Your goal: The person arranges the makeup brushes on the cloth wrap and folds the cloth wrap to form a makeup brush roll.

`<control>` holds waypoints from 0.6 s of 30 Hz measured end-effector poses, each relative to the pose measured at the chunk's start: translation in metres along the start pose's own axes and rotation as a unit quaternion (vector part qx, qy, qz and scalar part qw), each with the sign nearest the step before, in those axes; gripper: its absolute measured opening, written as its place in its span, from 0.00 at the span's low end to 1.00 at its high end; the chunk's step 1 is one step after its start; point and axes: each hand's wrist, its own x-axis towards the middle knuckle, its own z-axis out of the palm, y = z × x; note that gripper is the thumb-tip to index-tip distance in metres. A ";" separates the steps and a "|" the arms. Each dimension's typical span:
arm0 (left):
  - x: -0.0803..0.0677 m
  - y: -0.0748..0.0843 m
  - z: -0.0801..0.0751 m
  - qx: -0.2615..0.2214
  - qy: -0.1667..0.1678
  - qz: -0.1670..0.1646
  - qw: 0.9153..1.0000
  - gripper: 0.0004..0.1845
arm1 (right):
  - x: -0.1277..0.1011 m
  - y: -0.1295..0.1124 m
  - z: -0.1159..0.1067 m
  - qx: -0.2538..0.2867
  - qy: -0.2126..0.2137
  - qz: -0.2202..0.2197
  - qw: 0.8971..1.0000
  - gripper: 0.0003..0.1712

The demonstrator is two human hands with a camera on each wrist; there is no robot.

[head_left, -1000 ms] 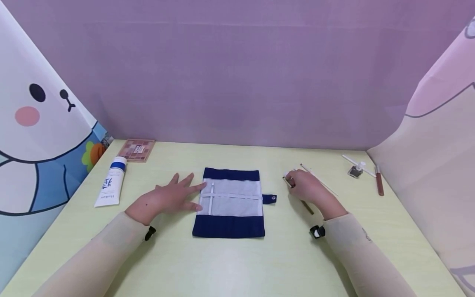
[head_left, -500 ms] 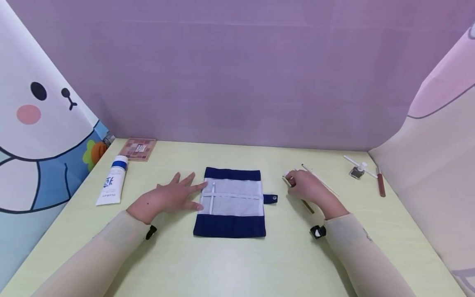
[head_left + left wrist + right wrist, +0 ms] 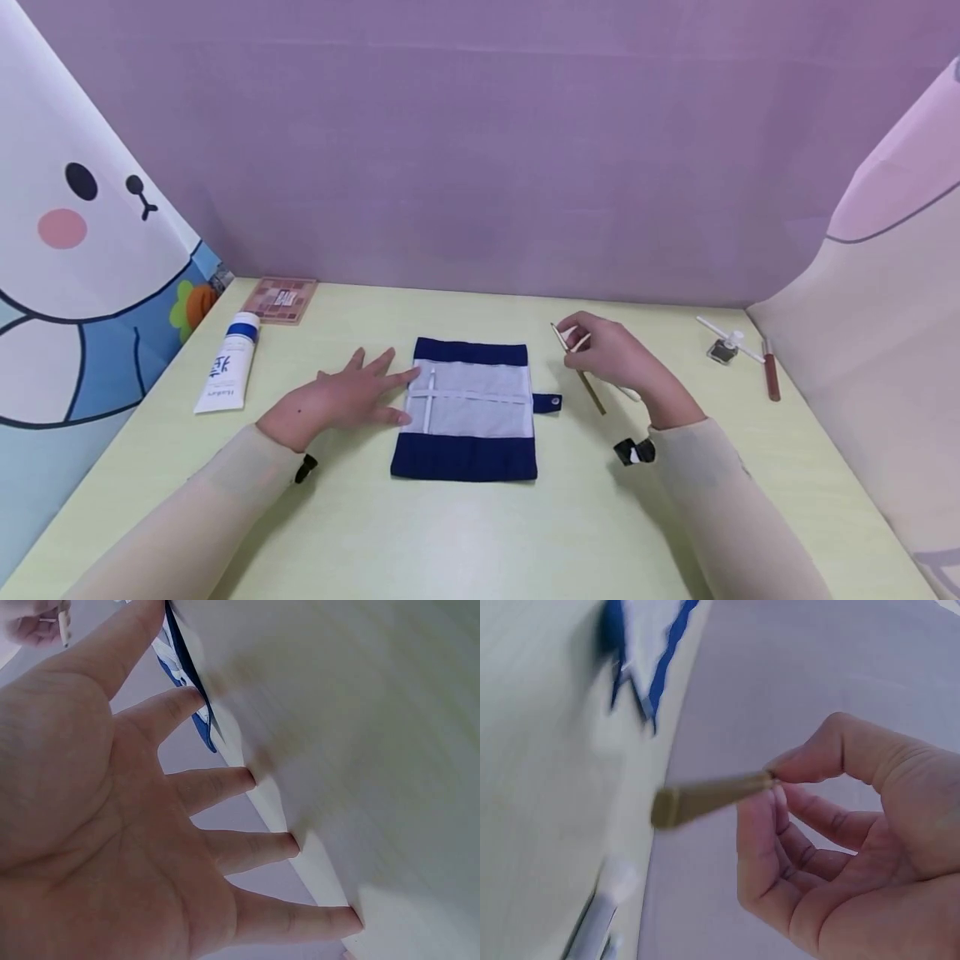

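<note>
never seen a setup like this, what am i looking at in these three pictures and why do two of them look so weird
There is no machine here: a person works at a pale green table wearing three cameras. The wide picture comes from a camera on the head, looking down at both hands. The two odd close-ups come from cameras strapped to the wrists, so each shows one hand from very near and tilted.

The left hand lies flat with straight fingers, its fingertips on the left edge of an opened blue and grey fabric pouch. The right hand pinches a thin brown stick, probably a makeup brush or pencil, lifted off the table.

Also on the table: a white tube, an eyeshadow palette, and a few small cosmetic items far right.
</note>
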 end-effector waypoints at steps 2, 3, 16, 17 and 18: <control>0.000 0.000 0.000 0.002 0.000 0.000 1.000 0.46 | 0.003 -0.006 0.001 0.035 -0.003 -0.001 0.999 0.29; 0.000 0.001 0.000 0.002 0.000 0.000 1.000 0.46 | 0.005 -0.009 0.002 0.052 -0.005 -0.001 0.999 0.29; 0.000 0.003 0.001 0.003 0.005 0.002 1.000 0.45 | 0.041 -0.050 0.029 0.251 -0.016 -0.052 0.966 0.31; 0.000 0.003 0.001 0.004 0.006 0.000 1.000 0.45 | 0.044 -0.053 0.033 0.265 -0.014 -0.054 0.963 0.32; 0.000 0.003 0.001 0.004 0.006 -0.001 1.000 0.45 | 0.048 -0.056 0.036 0.279 -0.014 -0.054 0.959 0.32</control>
